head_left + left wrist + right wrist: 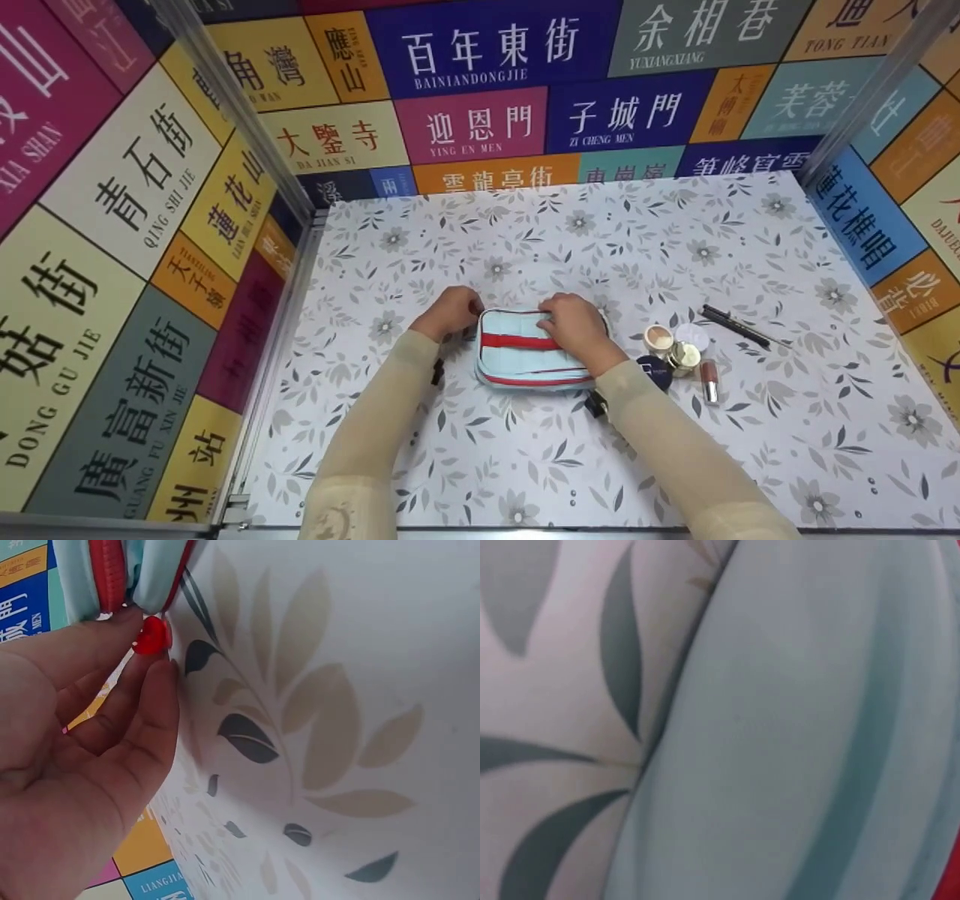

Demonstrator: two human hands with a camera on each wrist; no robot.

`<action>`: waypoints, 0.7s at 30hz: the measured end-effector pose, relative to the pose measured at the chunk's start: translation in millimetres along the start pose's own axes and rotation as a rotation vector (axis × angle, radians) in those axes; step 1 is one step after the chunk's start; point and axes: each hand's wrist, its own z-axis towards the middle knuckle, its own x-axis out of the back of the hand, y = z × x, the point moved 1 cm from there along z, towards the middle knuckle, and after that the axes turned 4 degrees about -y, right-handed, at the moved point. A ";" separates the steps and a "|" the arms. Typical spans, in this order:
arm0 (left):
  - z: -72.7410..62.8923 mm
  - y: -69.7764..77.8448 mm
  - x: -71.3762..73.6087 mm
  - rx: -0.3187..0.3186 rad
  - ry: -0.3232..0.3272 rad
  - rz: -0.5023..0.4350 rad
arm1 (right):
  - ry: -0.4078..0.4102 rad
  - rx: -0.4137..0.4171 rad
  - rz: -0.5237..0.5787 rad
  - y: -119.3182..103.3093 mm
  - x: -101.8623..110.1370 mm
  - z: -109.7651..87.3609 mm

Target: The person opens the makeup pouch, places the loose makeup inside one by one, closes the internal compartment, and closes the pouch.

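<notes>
Pouch point(525, 358), nearer table's point(637, 465) L edge than R, could skid or its zip point(107, 574) snag, imo, if L hand point(452, 311), pinching red pull point(155, 635), tugs askew while R hand point(576, 330), over its R end (can't tell if gripping), is too slack.

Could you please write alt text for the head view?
A person's right hand grips a pale blue, red-trimmed pouch on a floral tabletop, the left hand at the pouch's upper left corner. Small cosmetics and slim sticks lie to the right.
</notes>
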 end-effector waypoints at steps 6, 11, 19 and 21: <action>-2.4 -4.7 -1.6 -0.023 -0.003 -0.004 | -0.006 -0.005 -0.001 0.0 0.0 0.1; -5.0 -6.3 -2.7 -0.023 0.019 -0.015 | -0.006 -0.001 -0.003 0.7 -0.9 2.4; -9.8 -8.0 -6.5 0.000 0.043 -0.061 | -0.004 -0.017 0.002 2.8 -2.8 2.9; -12.1 -8.4 -7.5 0.003 0.048 -0.059 | -0.007 -0.023 0.003 3.1 -3.4 2.8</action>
